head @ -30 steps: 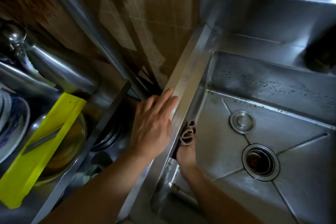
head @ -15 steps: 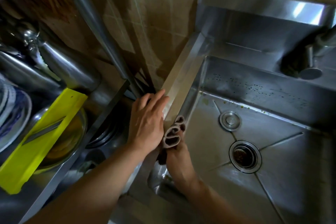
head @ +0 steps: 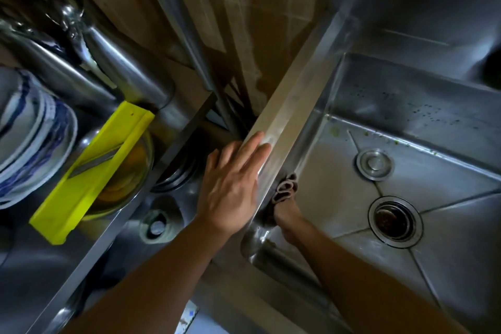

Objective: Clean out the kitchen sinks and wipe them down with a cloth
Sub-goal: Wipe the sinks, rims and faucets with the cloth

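The left hand [head: 230, 187] lies flat, fingers straight and together, on the smooth brushed-steel rim [head: 287, 116] that edges the sink [head: 339, 198]. Just to its right and lower, inside the basin, the right hand [head: 286, 215] clamps a bunched brownish cloth [head: 284, 190], whose soft folds loop upward and press against the sink's left wall under the rim. The two hands are close, parted only by the rim.

The basin is stainless steel, with creased lines across its floor meeting at a round drain [head: 394, 221] well to the right of the right hand; dark residue sits in the drain. Beyond it lies a smaller round steel cap [head: 375, 164]. Green flecks dot the far wall and its foot.

Left of the left hand, a lower steel basin holds a flat bright-yellow plastic slicer [head: 92, 179] leaning across a glass bowl [head: 127, 184], beside stacked blue-and-white plates [head: 29, 144] and glossy steel vessels [head: 122, 73].
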Motion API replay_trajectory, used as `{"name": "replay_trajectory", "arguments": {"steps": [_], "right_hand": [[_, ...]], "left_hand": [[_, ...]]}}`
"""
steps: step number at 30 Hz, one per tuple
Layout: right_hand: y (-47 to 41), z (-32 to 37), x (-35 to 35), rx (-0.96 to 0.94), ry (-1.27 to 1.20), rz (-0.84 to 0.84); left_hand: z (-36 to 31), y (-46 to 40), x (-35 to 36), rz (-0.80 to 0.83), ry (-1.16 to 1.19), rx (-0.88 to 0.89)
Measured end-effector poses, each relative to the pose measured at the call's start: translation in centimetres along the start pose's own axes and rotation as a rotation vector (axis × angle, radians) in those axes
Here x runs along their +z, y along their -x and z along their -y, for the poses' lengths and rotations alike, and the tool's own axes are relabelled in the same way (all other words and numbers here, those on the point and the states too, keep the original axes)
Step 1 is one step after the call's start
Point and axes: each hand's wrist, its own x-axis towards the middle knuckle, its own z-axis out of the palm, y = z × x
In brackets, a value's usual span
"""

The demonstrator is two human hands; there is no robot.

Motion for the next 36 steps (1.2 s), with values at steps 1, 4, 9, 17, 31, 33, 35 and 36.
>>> {"name": "replay_trajectory", "arguments": {"steps": [1,4,9,17,31,33,35,36], "right_hand": [[0.6,0.5,-0.2,-0.061,0.060,0.021],[3.1,1.9,-1.3,-0.119,0.044,0.089],[9.6,3.2,-2.3,-0.283,0.080,0.091],[6.1,2.1,-0.7,-0.089,0.001,0.064],[4.5,1.5,-1.8,0.093,0.025,0.193],[7.1,2.5,-2.6,0.008,0.006,0.277],[9.8,3.5,-3.3,-0.078,-0.043,0.402],[11.0,3.9,-3.7,-0.121,-0.053,0.451]], "left_hand": [[0.0,0.0,0.0,-0.001,0.002,0.002],[0.1,0.1,-0.1,-0.022,0.016,0.004],[-0.5,0.3,-0.6,-0.060,0.092,-0.034],[-0.3,3.8,-0.4,-0.084,0.087,-0.084],[-0.3,4.0,-0.2,-0.092,0.085,-0.103],[-0.6,3.9,-0.7,-0.078,0.105,-0.109],[-1.0,4.1,-1.3,-0.082,0.127,-0.134],[-1.2,4.5,-1.4,-0.089,0.140,-0.157]]}}
